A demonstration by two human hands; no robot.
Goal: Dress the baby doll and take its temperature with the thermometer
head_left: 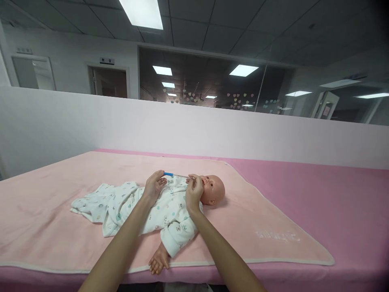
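Observation:
A baby doll lies on its back with its bald head to the right, dressed in a white patterned outfit. Above its chest, a slim stick with a blue end spans the gap between my two hands. At the blue end, the fingertips of my left hand are closed on it. My right hand, fingers pinched, is at the thin end beside the doll's mouth and chin. Its fingers hide the tip of the stick. The doll's near arm points toward me, its bare hand palm up.
Under the doll is a peach blanket with a pale border, spread over a pink table cover. A low white partition runs behind the table. Beyond it are a doorway and a large window with heart stickers.

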